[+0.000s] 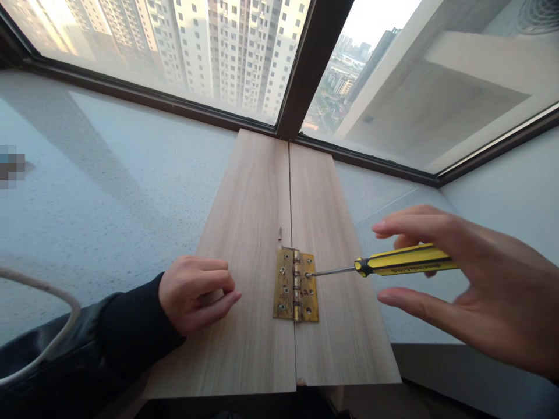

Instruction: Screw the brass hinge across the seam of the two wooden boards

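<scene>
A brass-coloured hinge (296,285) lies unfolded across the seam between two wood-grain boards, the wider left board (244,203) and the narrower right board (325,203). Screw heads show in its left leaf and some holes of the right leaf. My right hand (484,285) holds a yellow-and-black screwdriver (402,261) nearly level, its handle against the palm, with thumb and index finger spread off it. The screwdriver's tip meets a screw (308,274) in the right leaf. My left hand (201,294) rests on the left board, fingers curled, nothing visible in them. A loose screw (280,234) lies above the hinge.
The boards lie on a pale speckled ledge (117,192) below dark-framed windows (297,70). A white cable (72,308) loops over my left sleeve. A blurred patch (12,167) covers something at the far left. The boards' near ends overhang a dark area.
</scene>
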`<act>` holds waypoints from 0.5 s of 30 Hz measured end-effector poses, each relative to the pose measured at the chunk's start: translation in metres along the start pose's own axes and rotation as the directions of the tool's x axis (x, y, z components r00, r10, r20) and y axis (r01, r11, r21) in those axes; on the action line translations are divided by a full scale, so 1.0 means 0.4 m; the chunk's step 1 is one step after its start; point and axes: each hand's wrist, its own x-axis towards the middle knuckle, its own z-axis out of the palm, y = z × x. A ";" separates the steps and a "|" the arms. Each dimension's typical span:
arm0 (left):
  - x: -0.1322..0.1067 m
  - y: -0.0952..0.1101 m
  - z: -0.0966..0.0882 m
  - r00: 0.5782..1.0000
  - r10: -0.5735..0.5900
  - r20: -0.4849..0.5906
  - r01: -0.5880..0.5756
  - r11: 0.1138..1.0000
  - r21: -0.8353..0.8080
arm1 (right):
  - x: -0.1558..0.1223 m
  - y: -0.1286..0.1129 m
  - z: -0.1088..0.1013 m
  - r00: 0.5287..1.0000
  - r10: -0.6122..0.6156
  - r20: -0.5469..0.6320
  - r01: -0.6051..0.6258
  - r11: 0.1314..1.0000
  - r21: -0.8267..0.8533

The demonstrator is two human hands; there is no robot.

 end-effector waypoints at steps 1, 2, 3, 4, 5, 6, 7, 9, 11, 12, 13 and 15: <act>0.000 0.000 0.000 1.000 -0.001 -0.001 0.001 1.000 0.005 | -0.004 0.006 0.003 1.000 -0.005 -0.003 0.005 1.000 0.031; 0.000 0.000 0.001 1.000 -0.003 -0.004 0.003 1.000 0.007 | -0.009 0.014 0.008 1.000 -0.017 -0.017 0.017 0.999 0.047; 0.001 0.001 0.001 1.000 -0.005 -0.010 0.005 1.000 0.007 | -0.014 0.023 0.013 0.998 -0.035 -0.047 0.037 0.999 0.039; 0.001 0.001 0.002 1.000 -0.006 -0.016 0.006 1.000 0.003 | -0.019 0.032 0.019 0.996 -0.038 -0.087 0.038 0.999 0.001; 0.001 0.001 0.002 1.000 -0.007 -0.021 0.007 1.000 -0.003 | -0.025 0.040 0.024 0.991 -0.039 -0.127 0.035 0.999 -0.036; 0.001 0.001 0.002 1.000 -0.007 -0.025 0.007 1.000 -0.011 | -0.029 0.046 0.028 0.989 -0.029 -0.146 0.021 0.998 -0.057; 0.001 0.000 0.003 1.000 -0.007 -0.027 0.006 1.000 -0.017 | -0.033 0.049 0.032 0.991 -0.019 -0.132 0.012 0.998 -0.058; 0.001 0.000 0.004 1.000 -0.006 -0.026 0.005 1.000 -0.028 | -0.039 0.049 0.035 0.995 -0.033 -0.090 0.033 0.999 -0.004; 0.000 -0.001 0.004 1.000 -0.004 -0.023 0.004 0.999 -0.033 | -0.041 0.044 0.036 0.995 -0.060 -0.086 0.060 0.998 0.006; -0.001 -0.002 0.005 1.000 -0.004 -0.024 0.003 0.999 -0.034 | -0.040 0.040 0.037 0.992 -0.063 -0.113 0.061 0.998 -0.024; -0.001 -0.002 0.005 1.000 -0.005 -0.027 0.004 0.999 -0.034 | -0.038 0.036 0.037 0.987 -0.070 -0.142 0.062 0.996 -0.056; -0.002 -0.002 0.005 0.999 -0.007 -0.034 0.006 0.999 -0.032 | -0.032 0.026 0.039 0.989 -0.074 -0.130 0.064 0.994 -0.084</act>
